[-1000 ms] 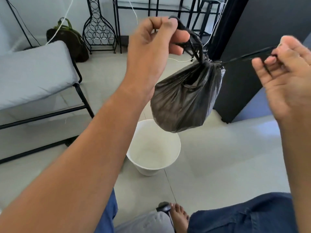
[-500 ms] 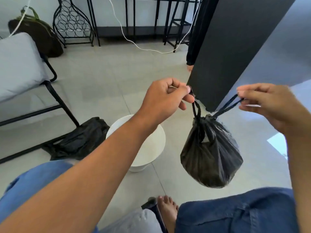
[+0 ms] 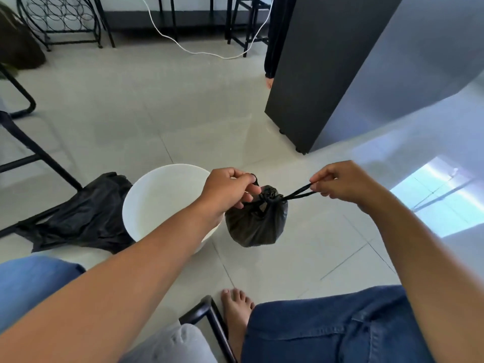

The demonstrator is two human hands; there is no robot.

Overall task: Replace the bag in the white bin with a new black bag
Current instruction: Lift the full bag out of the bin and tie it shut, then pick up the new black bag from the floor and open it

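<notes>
A full black bag point(image 3: 255, 224), knotted at its top, sits low over the floor just right of the white bin point(image 3: 157, 195). My left hand point(image 3: 227, 188) pinches one handle loop at the knot. My right hand point(image 3: 343, 183) pinches the other loop and holds it taut out to the right. The bin stands on the floor with a bare white inside. A flat, crumpled black bag point(image 3: 81, 218) lies on the floor to the left of the bin.
A dark cabinet point(image 3: 322, 69) stands on the floor at the back right. A black chair frame point(image 3: 34, 150) is at the left, and a white cable point(image 3: 199, 51) runs across the far floor. My bare foot point(image 3: 237, 310) and knees are at the bottom.
Both hands lowered the tied bag from chest height down to the floor on the bin's right. The view tilted down, and the crumpled black bag on the bin's left came into sight.
</notes>
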